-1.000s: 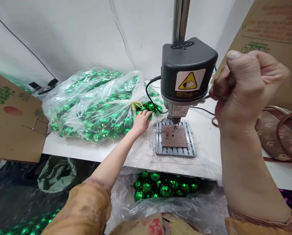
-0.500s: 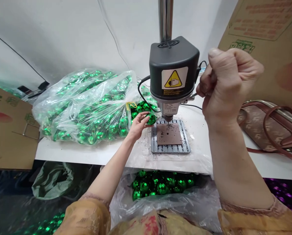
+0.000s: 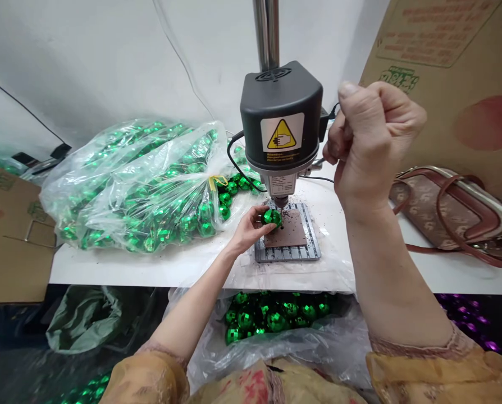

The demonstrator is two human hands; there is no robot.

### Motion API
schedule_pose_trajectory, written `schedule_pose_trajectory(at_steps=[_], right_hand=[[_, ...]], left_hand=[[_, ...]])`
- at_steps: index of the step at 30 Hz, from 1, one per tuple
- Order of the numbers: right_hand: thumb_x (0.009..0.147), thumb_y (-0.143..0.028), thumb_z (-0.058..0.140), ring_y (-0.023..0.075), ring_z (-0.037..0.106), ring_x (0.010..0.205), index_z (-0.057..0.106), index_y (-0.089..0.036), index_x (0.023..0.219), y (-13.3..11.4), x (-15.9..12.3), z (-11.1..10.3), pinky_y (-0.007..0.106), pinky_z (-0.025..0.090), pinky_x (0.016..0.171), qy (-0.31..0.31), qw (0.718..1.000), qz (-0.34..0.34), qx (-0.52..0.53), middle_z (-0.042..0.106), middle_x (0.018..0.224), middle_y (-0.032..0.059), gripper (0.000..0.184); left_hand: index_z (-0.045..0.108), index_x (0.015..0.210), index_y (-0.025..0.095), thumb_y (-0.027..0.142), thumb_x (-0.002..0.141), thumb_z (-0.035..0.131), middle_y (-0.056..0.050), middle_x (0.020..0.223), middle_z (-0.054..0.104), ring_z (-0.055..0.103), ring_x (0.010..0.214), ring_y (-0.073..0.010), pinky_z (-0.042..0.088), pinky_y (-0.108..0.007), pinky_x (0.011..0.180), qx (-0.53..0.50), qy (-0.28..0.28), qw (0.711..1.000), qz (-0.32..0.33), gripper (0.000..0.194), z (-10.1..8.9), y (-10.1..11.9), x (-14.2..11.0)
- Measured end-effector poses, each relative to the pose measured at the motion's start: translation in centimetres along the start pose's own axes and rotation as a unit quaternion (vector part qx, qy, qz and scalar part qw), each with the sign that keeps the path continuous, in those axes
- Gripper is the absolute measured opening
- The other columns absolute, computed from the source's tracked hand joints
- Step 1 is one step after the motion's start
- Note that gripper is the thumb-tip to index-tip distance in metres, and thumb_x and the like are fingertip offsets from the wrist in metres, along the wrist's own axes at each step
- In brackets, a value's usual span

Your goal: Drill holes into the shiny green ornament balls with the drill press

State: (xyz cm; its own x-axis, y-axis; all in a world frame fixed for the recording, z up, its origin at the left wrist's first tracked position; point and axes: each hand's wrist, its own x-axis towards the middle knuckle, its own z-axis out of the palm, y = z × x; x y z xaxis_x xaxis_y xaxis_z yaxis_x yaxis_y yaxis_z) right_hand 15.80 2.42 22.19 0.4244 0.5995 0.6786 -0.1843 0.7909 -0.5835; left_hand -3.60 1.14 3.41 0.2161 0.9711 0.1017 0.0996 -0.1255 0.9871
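Note:
A shiny green faceted ball (image 3: 272, 217) is pinched between the thumb and fingers of my left hand (image 3: 251, 229). It sits just under the chuck of the black bench drill press (image 3: 281, 120), over the left part of the brown pad (image 3: 291, 238). That pad lies on the slotted metal base plate (image 3: 314, 247), with dark shavings scattered round it. My right hand (image 3: 373, 134) is raised at the machine's right side, fingers closed round the feed lever (image 3: 318, 163). Only a short piece of the lever shows; the grip is hidden in my fist.
A clear plastic bag of green balls (image 3: 128, 185) fills the table's left, with loose ones spilling from its tied end. Below the table edge is an open bag of green balls (image 3: 276, 320). A brown handbag (image 3: 448, 213) and cardboard box (image 3: 436, 106) stand right.
My left hand has carried the green ball right, from beside the loose balls to under the chuck. My right hand stays closed on the lever. The view has shifted slightly.

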Motion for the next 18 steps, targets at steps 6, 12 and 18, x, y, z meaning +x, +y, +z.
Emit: schedule_pose_trajectory(at_steps=[6,12,18], right_hand=[[0.079,-0.023,0.065,0.0055,0.026,0.034,0.033,-0.023,0.050,-0.1,-0.2,0.1,0.028,0.018,0.036,0.001,1.000,-0.008,0.000,0.032,0.040,-0.0074,0.043],[0.078,-0.025,0.065,0.0051,0.024,0.035,0.032,-0.023,0.051,0.0,-0.1,0.0,0.028,0.018,0.037,0.003,1.000,-0.010,-0.010,0.032,0.040,-0.0077,0.042],[0.080,-0.024,0.066,0.0066,0.025,0.036,0.032,-0.024,0.051,-0.3,-0.2,0.0,0.030,0.019,0.037,-0.007,1.000,-0.007,-0.024,0.031,0.042,-0.0060,0.045]], left_hand=[[0.063,0.121,0.018,0.037,0.071,0.084,-0.008,0.108,0.071,0.065,0.084,-0.0178,0.053,-0.032,0.077,0.085,-0.008,0.996,0.017,0.057,0.6,0.1,0.1],[0.067,0.114,0.021,0.037,0.070,0.085,-0.008,0.110,0.066,0.063,0.097,-0.0241,0.051,-0.035,0.080,0.201,-0.013,0.974,0.105,0.050,1.6,0.8,0.2],[0.064,0.121,0.022,0.041,0.074,0.083,-0.009,0.115,0.065,0.061,0.111,-0.0281,0.049,-0.043,0.098,0.170,0.006,0.978,0.120,0.054,3.1,-0.2,-0.1]])
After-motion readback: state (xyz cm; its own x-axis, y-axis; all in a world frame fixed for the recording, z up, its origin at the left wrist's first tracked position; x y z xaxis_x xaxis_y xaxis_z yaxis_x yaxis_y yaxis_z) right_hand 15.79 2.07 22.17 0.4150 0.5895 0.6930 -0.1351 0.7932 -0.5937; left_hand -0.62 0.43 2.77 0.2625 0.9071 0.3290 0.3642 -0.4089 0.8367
